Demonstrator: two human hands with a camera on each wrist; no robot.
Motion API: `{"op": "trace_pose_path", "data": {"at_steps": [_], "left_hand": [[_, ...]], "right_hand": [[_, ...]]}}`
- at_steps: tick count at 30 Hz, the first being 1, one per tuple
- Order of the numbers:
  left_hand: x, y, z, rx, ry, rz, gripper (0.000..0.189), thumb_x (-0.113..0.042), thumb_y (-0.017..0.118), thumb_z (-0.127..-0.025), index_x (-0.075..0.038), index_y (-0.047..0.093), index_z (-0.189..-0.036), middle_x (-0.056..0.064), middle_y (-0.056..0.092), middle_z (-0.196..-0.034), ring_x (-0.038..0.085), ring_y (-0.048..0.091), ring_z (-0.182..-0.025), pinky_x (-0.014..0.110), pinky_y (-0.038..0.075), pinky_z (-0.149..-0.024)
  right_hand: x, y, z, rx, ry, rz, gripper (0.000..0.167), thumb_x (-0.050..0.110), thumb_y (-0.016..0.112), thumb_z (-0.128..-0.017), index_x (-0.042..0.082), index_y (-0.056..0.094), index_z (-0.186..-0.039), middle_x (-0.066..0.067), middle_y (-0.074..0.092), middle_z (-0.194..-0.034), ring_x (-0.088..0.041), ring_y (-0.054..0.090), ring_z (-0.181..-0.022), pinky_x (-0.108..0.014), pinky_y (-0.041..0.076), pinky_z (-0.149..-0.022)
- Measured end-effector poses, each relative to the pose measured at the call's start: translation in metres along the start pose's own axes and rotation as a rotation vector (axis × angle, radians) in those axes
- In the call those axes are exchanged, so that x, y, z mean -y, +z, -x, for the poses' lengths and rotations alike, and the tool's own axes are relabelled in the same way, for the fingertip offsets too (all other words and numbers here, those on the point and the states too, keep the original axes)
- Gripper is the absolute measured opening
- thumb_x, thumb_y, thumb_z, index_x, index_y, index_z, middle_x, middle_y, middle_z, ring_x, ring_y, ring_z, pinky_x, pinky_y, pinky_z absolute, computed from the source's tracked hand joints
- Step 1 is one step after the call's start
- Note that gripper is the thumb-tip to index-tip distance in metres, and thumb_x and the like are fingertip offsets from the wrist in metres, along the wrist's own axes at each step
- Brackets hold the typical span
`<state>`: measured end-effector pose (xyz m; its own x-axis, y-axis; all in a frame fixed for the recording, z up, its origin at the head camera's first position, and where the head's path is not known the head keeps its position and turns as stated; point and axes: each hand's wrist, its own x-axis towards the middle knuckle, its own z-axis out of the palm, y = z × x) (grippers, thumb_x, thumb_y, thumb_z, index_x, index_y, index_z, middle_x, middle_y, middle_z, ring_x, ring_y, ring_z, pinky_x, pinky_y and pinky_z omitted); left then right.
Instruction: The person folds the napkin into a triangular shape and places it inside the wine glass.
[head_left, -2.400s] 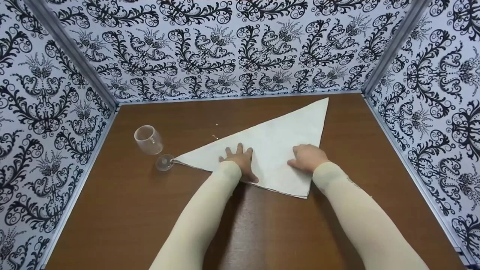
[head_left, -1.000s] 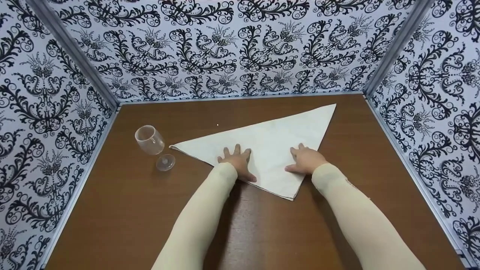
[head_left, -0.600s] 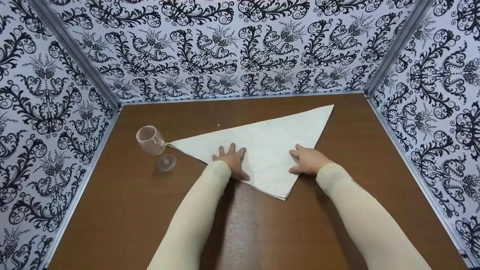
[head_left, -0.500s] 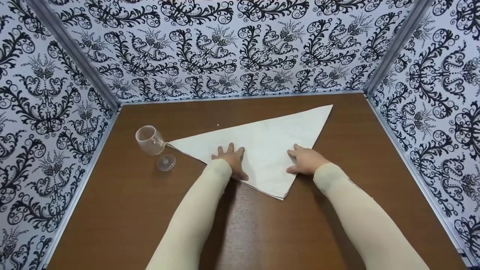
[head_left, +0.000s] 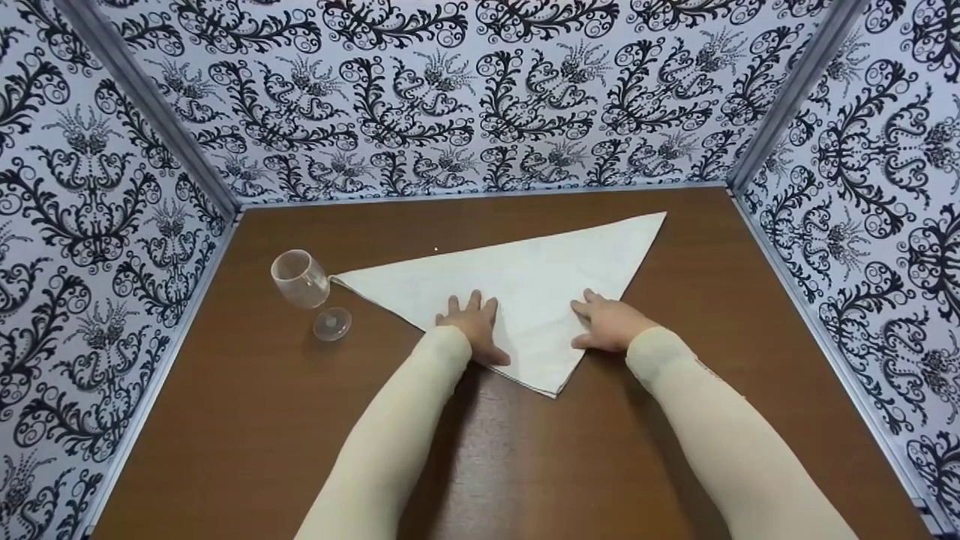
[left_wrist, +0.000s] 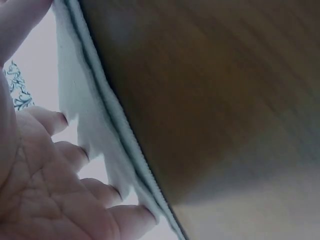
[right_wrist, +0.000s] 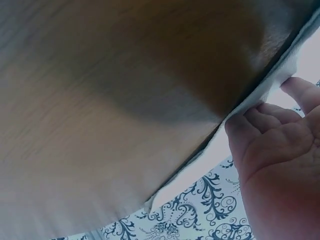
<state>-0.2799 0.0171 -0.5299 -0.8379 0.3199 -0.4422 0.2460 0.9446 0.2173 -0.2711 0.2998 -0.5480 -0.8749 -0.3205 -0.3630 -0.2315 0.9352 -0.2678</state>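
A white cloth napkin (head_left: pixel 525 277), folded into a triangle, lies flat on the brown table. One corner points toward me, one to the far right, and the left one reaches close to the wine glass. My left hand (head_left: pixel 471 330) rests on its near left part with fingers spread. On the near right edge lies my right hand (head_left: pixel 611 324), its fingertips touching the cloth. In the left wrist view the left fingertips (left_wrist: pixel 112 192) press on the layered cloth edge. The right wrist view has the right fingertips (right_wrist: pixel 242 125) at the cloth's edge.
A clear wine glass (head_left: pixel 300 279) stands on the left of the wooden table (head_left: pixel 225 420), by the napkin's left corner. Patterned black-and-white panels (head_left: pixel 465 97) wall the table at the back and both sides. A tiny white speck lies behind the napkin.
The napkin has turned clockwise: its near corner has shifted left and its left corner has moved away from me, past the glass's foot. Both hands have stayed on it, shifting slightly.
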Motion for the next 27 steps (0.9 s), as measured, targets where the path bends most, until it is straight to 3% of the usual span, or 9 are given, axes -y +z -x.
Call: {"op": "trace_pose_path", "data": {"at_steps": [14,21,27], "left_hand": [[0.010,-0.001,-0.001,-0.026,0.003,0.002,0.113,-0.062,0.082,-0.083,-0.023,0.021,-0.170,0.012,0.010,-0.179,0.050,0.009,-0.162,0.067,0.024,-0.126],[0.017,0.001,-0.007,0.005,-0.006,0.004,0.118,-0.065,0.083,-0.081,-0.026,0.016,-0.171,0.011,0.004,-0.179,0.049,0.003,-0.163,0.068,0.021,-0.127],[0.016,-0.001,-0.011,0.015,-0.041,-0.019,0.119,-0.064,0.084,-0.080,-0.026,0.017,-0.171,0.011,0.005,-0.179,0.049,0.004,-0.163,0.067,0.021,-0.127]], "right_hand": [[0.007,0.002,-0.001,-0.022,-0.001,-0.019,0.081,0.042,0.069,-0.100,0.005,0.036,-0.163,-0.032,0.022,-0.170,-0.054,0.032,-0.153,-0.061,0.031,-0.124],[0.011,0.002,-0.001,-0.014,0.007,-0.049,0.081,0.044,0.069,-0.100,0.007,0.036,-0.164,-0.029,0.020,-0.172,-0.051,0.027,-0.156,-0.060,0.028,-0.126],[0.002,0.001,-0.002,-0.054,-0.011,-0.063,0.075,0.040,0.071,-0.100,0.006,0.043,-0.161,-0.027,0.026,-0.171,-0.047,0.030,-0.157,-0.058,0.030,-0.126]]}}
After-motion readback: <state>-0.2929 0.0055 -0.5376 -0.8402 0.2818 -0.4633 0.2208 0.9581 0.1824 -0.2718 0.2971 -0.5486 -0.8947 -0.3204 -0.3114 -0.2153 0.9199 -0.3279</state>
